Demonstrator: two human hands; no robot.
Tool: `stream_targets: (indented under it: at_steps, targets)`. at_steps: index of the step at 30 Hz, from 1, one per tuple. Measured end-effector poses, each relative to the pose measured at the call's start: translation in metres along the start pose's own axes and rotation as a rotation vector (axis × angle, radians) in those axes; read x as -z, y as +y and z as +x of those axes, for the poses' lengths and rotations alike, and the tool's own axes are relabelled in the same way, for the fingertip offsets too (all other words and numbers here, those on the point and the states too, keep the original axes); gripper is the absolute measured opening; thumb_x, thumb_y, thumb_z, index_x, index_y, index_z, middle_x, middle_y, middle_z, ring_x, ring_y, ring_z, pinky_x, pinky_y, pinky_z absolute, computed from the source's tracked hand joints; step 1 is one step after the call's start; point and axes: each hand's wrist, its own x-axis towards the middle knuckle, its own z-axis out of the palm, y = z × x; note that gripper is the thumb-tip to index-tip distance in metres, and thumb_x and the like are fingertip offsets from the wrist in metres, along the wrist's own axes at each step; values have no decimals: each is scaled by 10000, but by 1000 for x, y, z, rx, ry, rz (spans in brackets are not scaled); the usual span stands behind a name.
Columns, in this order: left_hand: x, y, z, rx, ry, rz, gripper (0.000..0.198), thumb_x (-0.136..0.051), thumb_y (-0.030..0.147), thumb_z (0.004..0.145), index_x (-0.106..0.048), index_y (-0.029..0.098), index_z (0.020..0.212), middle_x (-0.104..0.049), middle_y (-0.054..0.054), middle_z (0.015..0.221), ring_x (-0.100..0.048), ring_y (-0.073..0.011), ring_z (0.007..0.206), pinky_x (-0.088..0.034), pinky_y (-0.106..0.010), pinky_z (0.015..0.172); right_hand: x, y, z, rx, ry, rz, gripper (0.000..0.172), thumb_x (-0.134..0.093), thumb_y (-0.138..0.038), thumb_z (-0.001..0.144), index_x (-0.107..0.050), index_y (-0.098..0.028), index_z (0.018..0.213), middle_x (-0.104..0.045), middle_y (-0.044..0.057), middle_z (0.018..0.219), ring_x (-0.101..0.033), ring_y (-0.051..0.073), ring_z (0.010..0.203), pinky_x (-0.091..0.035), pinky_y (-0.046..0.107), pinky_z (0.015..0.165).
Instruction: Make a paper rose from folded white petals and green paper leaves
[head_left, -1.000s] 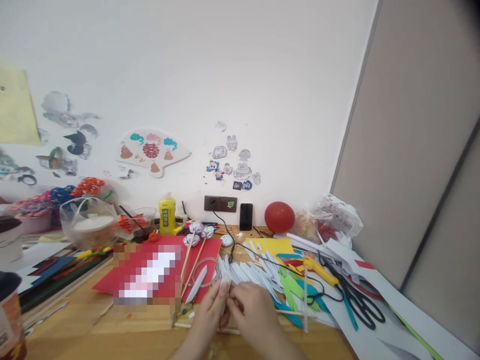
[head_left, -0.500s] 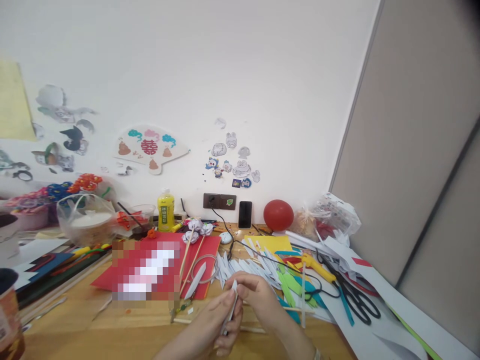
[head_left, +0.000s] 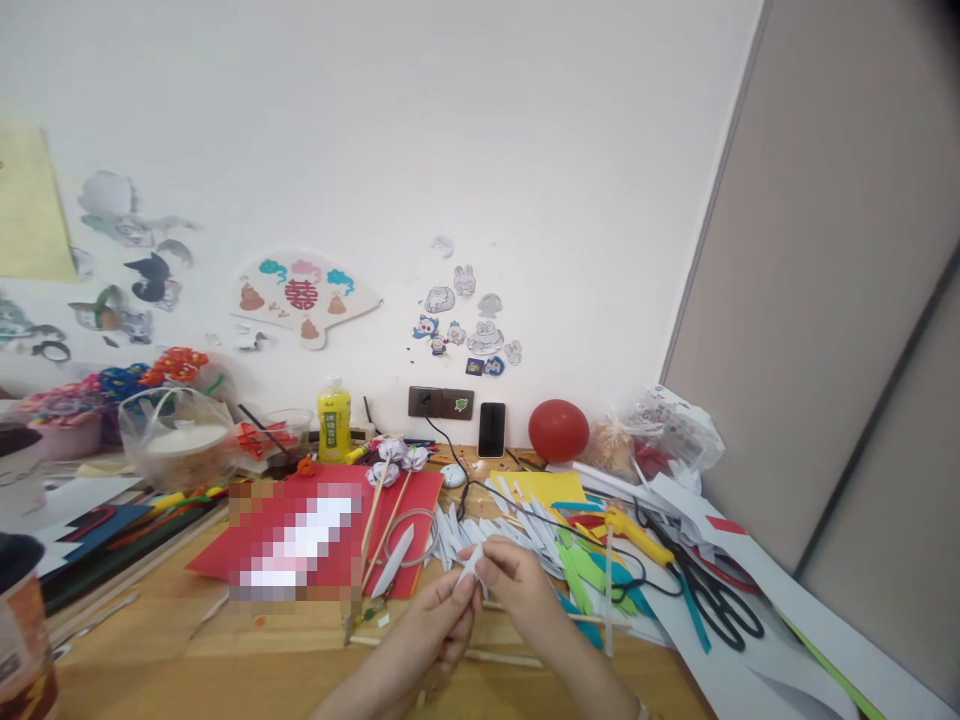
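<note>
Above the wooden table's near middle, a small folded white paper piece point(head_left: 472, 565) is pinched between both hands. My left hand point(head_left: 442, 620) has its thumb and fingers closed on the lower part of it. The fingertips of my right hand point(head_left: 514, 580) grip its upper right side. Just behind the hands lies a heap of folded white paper strips point(head_left: 487, 530). One white folded strip point(head_left: 394, 560) rests on red card point(head_left: 427, 500) to the left, beside white paper flowers point(head_left: 386, 462) on sticks.
Black scissors point(head_left: 712, 600), a yellow-handled tool point(head_left: 637, 535) with a black cable and green strips point(head_left: 577, 570) lie right. A red balloon point(head_left: 558, 431), phone point(head_left: 492, 430) and yellow bottle point(head_left: 334, 420) stand along the wall. A cup point(head_left: 22, 630) is at the left edge.
The hands have shifted on the white paper, which is now held higher up by the fingertips, and less of it shows below. The left fingers have curled under.
</note>
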Motion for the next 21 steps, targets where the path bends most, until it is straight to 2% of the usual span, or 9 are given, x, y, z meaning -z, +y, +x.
stream_targets:
  at_steps: [3,5,10,12,14,16,19,21]
  targets:
    - [-3,2,-1,-5,-13,2,458,-650,616,671,-495,188,711,-253,129,482,-83,-46,419,-46,-205,410,2,6,2,-53,-30,6,535,-491,-667,789,-656,-159,787,-438,-57,489,-400,94,439,-336,200,439]
    - [-1,5,-2,8,-40,2,462,-646,616,675,-520,177,739,-304,111,530,-135,-44,435,-97,-194,429,4,10,3,-69,-29,5,559,-459,-683,796,-645,-155,797,-407,-69,477,-381,87,411,-320,197,419]
    - [9,9,-5,1,-98,91,367,-712,489,688,-602,140,718,-514,26,558,-415,-94,532,-286,-209,532,4,4,-2,-30,-86,-85,500,-453,-606,846,-609,-166,669,-441,-50,498,-436,99,468,-356,205,472]
    - [10,9,-6,1,-98,118,370,-736,477,662,-588,138,650,-542,6,548,-449,-112,545,-316,-225,554,2,1,-4,9,-90,-156,472,-473,-557,858,-603,-170,621,-475,-38,528,-475,111,529,-382,213,529]
    - [9,7,-4,4,-78,116,419,-727,525,641,-523,164,578,-479,38,506,-396,-96,492,-308,-227,517,0,1,-3,42,-71,-233,447,-485,-523,862,-626,-173,622,-524,-23,574,-515,126,588,-402,221,572]
    - [9,4,0,-9,-30,107,474,-709,590,614,-462,189,560,-372,87,469,-288,-68,438,-244,-210,452,0,7,-1,61,-39,-313,408,-483,-479,871,-664,-178,665,-586,-4,636,-554,142,643,-423,232,615]
    - [16,4,11,-33,86,113,537,-705,673,518,-456,204,596,-271,133,438,-150,-38,386,-108,-200,399,3,24,4,41,70,-462,244,-522,-346,857,-700,-181,837,-647,27,735,-589,166,682,-433,255,636]
    - [25,7,18,-44,180,133,587,-696,725,430,-465,212,600,-258,145,408,-122,-29,357,-67,-198,383,3,37,5,7,159,-589,147,-601,-227,780,-697,-178,879,-647,40,726,-587,186,666,-414,271,617]
